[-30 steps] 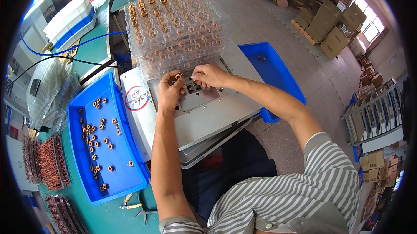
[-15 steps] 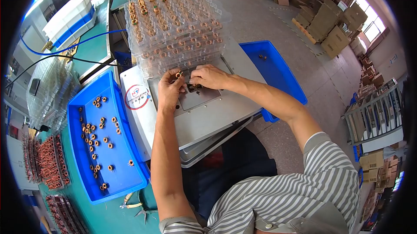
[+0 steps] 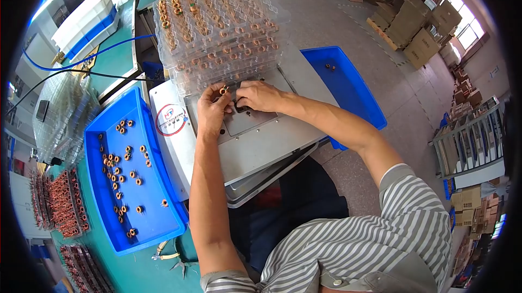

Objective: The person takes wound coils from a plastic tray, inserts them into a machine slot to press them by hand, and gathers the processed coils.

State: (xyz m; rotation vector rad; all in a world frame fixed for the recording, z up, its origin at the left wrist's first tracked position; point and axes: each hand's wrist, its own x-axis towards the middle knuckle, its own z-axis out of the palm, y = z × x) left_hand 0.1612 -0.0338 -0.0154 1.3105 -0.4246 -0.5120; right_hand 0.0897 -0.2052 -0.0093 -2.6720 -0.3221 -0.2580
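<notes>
My left hand (image 3: 213,107) pinches a small copper-wound ring coil (image 3: 223,91) between thumb and fingertips, just above the metal plate (image 3: 253,125) of the machine. Close beside it, my right hand (image 3: 260,96) has its fingers bent together, pointing down at a dark opening (image 3: 240,108) in that plate. Whatever lies between the right fingertips is hidden. Right behind both hands rises a stack of clear plastic trays (image 3: 217,48) with rows of similar coils, their wire ends sticking up.
On the left, a blue bin (image 3: 157,227) holds many loose coils. Another blue bin (image 3: 353,89), with a few coils, sits to the right. Pliers (image 3: 179,260) lie on the green bench (image 3: 138,276). Trays of red-wired parts (image 3: 65,203) stand far left, and cardboard boxes (image 3: 421,48) at back right.
The right fingertips have shifted slightly left over the opening, and the coil seen beneath them before is now out of sight. The left hand keeps its coil in nearly the same place.
</notes>
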